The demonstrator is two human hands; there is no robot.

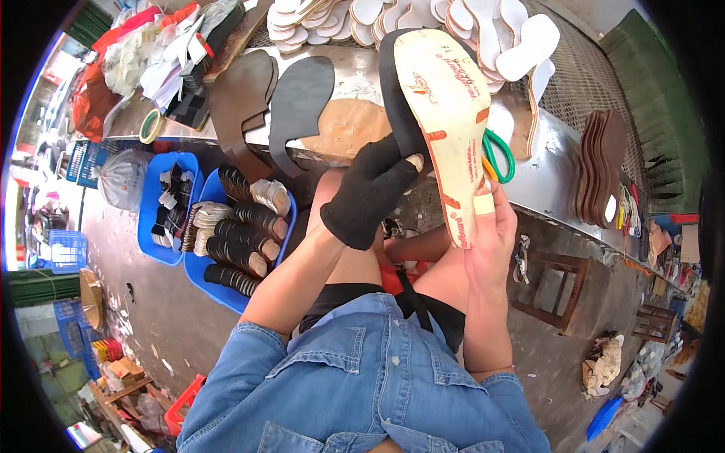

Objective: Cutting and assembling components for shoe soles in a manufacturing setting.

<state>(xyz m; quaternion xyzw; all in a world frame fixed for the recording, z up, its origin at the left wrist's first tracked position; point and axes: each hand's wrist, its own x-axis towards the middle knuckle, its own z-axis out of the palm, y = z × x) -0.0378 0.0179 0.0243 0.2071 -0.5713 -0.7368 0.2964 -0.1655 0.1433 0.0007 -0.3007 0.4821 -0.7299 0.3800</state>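
Observation:
A cream insole (445,106) with red print stands upright in front of me, its wide end toward the table. My right hand (492,230), with tape round the thumb, grips its narrow lower end. A black strip of material (394,90) runs along the insole's left edge and curls over the top. My left hand (366,192), in a black glove with a bare thumb tip, closes on that strip beside the insole's middle. A green looped handle (501,155) shows behind the insole, near my right fingers; whether that hand touches it I cannot tell.
Brown (238,98) and grey cut pieces (300,102) lie on the metal table. White insoles (529,49) pile up at the back, brown pieces (600,166) at right. Blue bins (226,294) of stacked parts stand left, a tape roll (152,126) above them. A wooden stool (555,291) is lower right.

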